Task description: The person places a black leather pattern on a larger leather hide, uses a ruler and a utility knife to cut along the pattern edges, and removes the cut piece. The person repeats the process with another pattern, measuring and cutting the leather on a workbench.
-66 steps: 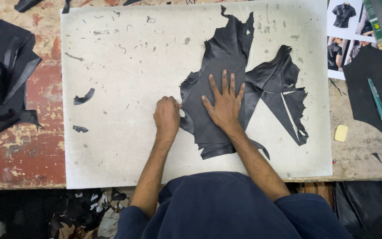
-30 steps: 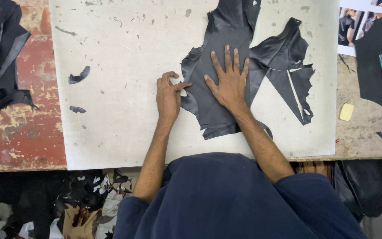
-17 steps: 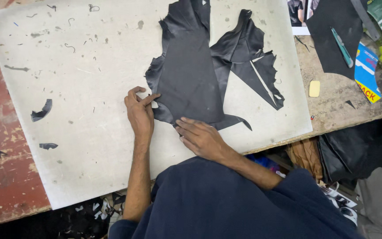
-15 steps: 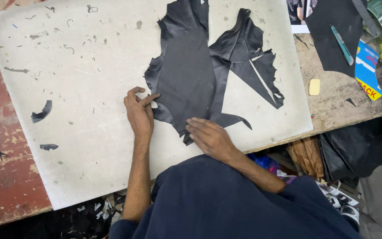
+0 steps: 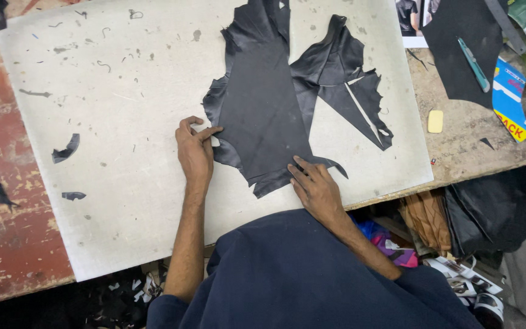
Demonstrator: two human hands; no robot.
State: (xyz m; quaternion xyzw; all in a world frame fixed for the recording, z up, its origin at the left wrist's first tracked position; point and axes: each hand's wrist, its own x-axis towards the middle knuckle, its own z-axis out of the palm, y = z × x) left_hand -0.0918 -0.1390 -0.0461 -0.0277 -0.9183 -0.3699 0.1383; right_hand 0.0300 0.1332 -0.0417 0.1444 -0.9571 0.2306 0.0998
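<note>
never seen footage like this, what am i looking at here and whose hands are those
There is no machine here: a person is working with bare hands, and the camera is worn on their head, looking down over their dark blue top. Both hands are their own.

A large pale cutting board lies on a worn bench. On it is an irregular piece of black leather. The left hand rests at the leather's left edge, pinching something small and pale that is too small to identify. The right hand lies flat on the leather's lower edge.

Small black scraps lie on the board. To the right are a yellowish block and a teal-handled tool.
</note>
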